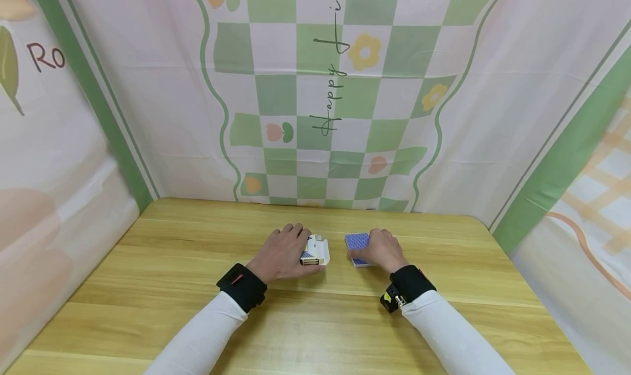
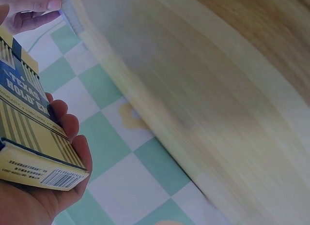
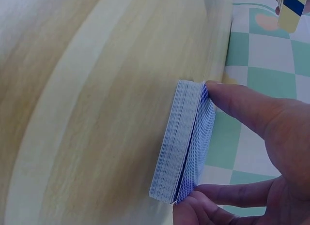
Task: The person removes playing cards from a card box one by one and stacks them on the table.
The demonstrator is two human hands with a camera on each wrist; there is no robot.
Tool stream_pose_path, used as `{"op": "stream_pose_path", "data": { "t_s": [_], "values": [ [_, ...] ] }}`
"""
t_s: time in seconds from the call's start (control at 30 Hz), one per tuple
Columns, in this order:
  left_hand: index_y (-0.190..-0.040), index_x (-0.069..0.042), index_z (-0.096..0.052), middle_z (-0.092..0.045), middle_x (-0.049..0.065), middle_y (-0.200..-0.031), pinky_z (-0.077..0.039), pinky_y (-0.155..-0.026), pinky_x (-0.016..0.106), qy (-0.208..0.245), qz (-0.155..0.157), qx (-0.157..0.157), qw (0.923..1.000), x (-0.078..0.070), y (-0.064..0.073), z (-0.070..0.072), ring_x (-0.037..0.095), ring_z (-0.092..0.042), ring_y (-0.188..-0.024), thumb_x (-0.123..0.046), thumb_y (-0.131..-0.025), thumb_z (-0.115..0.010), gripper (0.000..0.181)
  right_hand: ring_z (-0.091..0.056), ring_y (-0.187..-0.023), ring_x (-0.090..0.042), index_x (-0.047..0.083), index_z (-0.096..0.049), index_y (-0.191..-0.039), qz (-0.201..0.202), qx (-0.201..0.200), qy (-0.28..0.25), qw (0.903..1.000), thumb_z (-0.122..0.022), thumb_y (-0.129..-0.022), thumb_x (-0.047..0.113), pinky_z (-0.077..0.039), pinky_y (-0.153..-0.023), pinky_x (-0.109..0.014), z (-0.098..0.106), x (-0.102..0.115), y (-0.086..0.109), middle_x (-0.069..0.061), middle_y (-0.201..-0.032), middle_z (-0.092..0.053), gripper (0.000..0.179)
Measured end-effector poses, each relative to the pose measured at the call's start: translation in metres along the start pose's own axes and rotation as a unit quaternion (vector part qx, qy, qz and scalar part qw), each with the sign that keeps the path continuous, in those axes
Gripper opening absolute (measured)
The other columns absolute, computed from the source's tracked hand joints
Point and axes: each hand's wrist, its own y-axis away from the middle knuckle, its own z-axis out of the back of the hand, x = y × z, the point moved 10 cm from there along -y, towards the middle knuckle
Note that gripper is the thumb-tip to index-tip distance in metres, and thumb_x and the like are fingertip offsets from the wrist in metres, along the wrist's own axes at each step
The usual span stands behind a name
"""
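Lying near the far edge of the desk (image 1: 305, 326), a little right of midway between its far corners, the cards (image 1: 356, 240) showed a blue patterned back uppermost. The right hand (image 1: 384, 249) pinched the stack from opposite sides, thumb on one and fingertips on the other. A dark line ran just under the top layer, so whether the hand held the whole stack or only its upper part was hard to tell. Light, even pressure seemed best there: it would keep the edges squared, while a harder squeeze could bow the cards and let the lower ones slip.

Just left of the cards, apart from them, the left hand (image 1: 283, 252) was curled round the box (image 2: 29, 109), printed "Texas Hold'em". Its white flap (image 1: 323, 251) stood open on the side toward the cards. A steady hold without crushing the walls would keep the mouth square.

Farther out, black bands (image 1: 241, 286) circled both wrists above white sleeves (image 1: 202, 331), and a checked cloth (image 1: 320, 90) hung beyond the desk's far edge.
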Motion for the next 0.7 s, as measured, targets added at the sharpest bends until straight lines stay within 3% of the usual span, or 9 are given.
{"op": "stream_pose_path", "data": {
  "t_s": [0.53, 0.7],
  "values": [
    [-0.116, -0.01, -0.054, -0.054, 0.006, -0.107, -0.044, -0.071, 0.038, 0.006, -0.005, -0.009, 0.9999, -0.001, 0.002, 0.0, 0.019, -0.051, -0.092, -0.078, -0.073, -0.043, 0.082, -0.052, -0.071, -0.023, -0.004, -0.054, -0.097, -0.007, 0.004, 0.001, 1.0, -0.074, -0.067, 0.05, -0.042, -0.057, -0.032, -0.001, -0.002, 0.0, -0.011, -0.081, -0.054, 0.064],
    [-0.114, -0.009, -0.055, -0.054, 0.006, -0.104, -0.044, -0.068, 0.036, 0.002, -0.009, -0.02, 0.9998, -0.002, 0.002, 0.001, 0.019, -0.051, -0.089, -0.078, -0.073, -0.044, 0.081, -0.051, -0.075, -0.022, -0.001, -0.058, -0.1, 0.026, -0.046, -0.006, 0.9986, -0.071, -0.071, 0.049, -0.041, -0.059, -0.033, 0.013, 0.009, 0.003, -0.01, -0.086, -0.056, 0.06]
  ]
}}
